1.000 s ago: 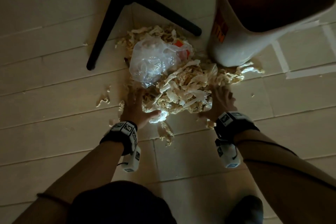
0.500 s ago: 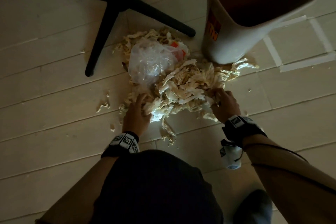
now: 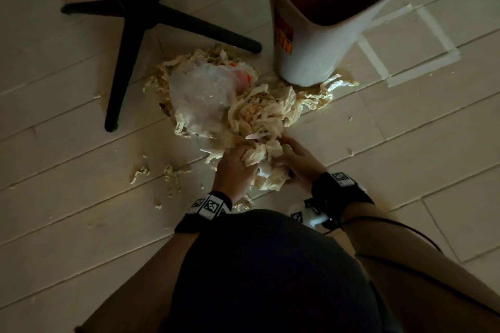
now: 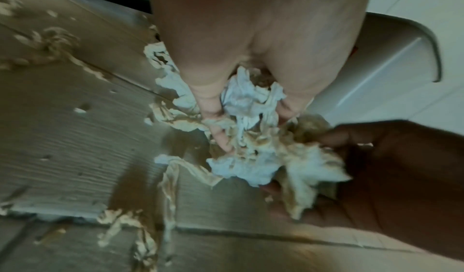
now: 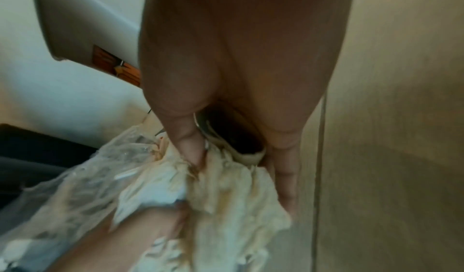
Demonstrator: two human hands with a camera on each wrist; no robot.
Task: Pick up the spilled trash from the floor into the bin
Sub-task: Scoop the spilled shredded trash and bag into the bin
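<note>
A heap of cream shredded paper (image 3: pixel 259 113) lies on the pale plank floor, with a crumpled clear plastic bag (image 3: pixel 200 94) on its left part and something orange under the bag. My left hand (image 3: pixel 235 165) and right hand (image 3: pixel 297 159) grip one clump of shredded paper (image 3: pixel 265 162) between them at the heap's near edge. In the left wrist view my fingers (image 4: pixel 213 105) dig into the clump (image 4: pixel 263 157). The right wrist view has the thumb (image 5: pixel 188 143) pressed into the paper (image 5: pixel 226 187). The white bin (image 3: pixel 319 43) stands upright just beyond the heap, its mouth open.
A black chair base (image 3: pixel 140 16) with splayed legs stands at the far left, one leg ending near the bin. Loose paper scraps (image 3: pixel 167 173) are scattered on the floor to the left of my hands. White tape lines (image 3: pixel 422 70) mark the floor right of the bin.
Both hands have drawn together from either side of the heap and closed on one clump of paper at its near edge. The camera has moved closer over the pile.
</note>
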